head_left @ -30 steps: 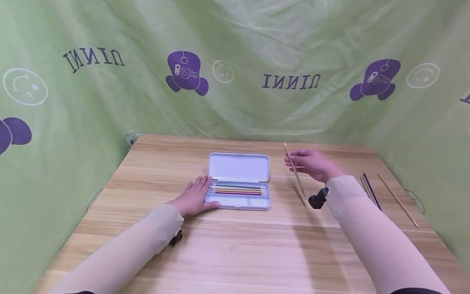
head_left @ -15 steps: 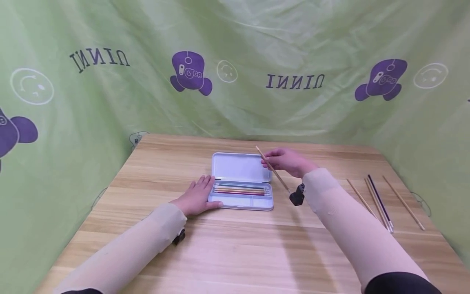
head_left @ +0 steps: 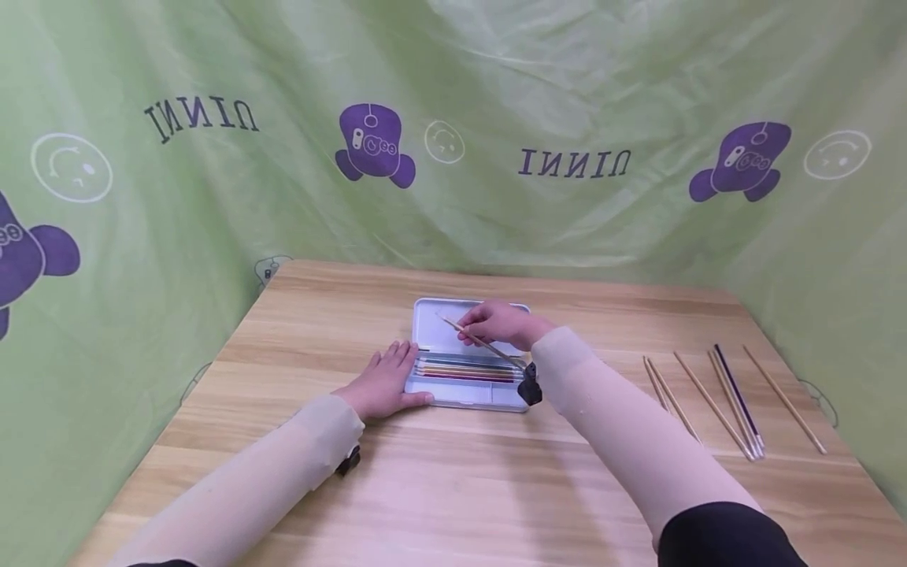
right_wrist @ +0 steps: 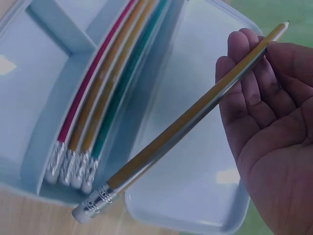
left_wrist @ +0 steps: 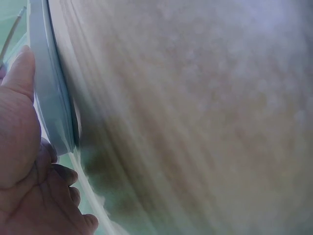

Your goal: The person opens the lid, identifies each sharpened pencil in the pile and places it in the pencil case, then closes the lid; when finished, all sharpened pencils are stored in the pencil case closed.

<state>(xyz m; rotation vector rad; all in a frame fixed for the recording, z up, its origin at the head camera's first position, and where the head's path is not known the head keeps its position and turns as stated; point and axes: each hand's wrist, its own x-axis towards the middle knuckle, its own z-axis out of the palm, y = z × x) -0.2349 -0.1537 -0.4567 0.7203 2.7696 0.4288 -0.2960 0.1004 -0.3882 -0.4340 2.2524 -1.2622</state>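
Note:
A white pencil case (head_left: 449, 392) lies with its lid raised. In its back compartment rest several pencils, among them a red one (right_wrist: 94, 73) and a green one (right_wrist: 131, 78), white erasers at one end. My left hand (head_left: 383, 382) rests at the case's left side, fingers straight and thumb along the front corner. Over the case, my right hand (head_left: 499, 323) pinches a yellow pencil (right_wrist: 186, 117) between thumb and fingers near its sharpened tip. That pencil is tilted, its eraser end toward the case's right side, above the compartment.
Several plain wooden pencils (head_left: 712, 403) and a dark purple pencil (head_left: 738, 394) lie apart on the wooden table (head_left: 425, 488), at the right. A green printed curtain (head_left: 567, 228) hangs behind and beside the table.
My right hand has moved left with the yellow pencil, from right of the case to above it. My left hand stays beside the case. The view has shifted slightly.

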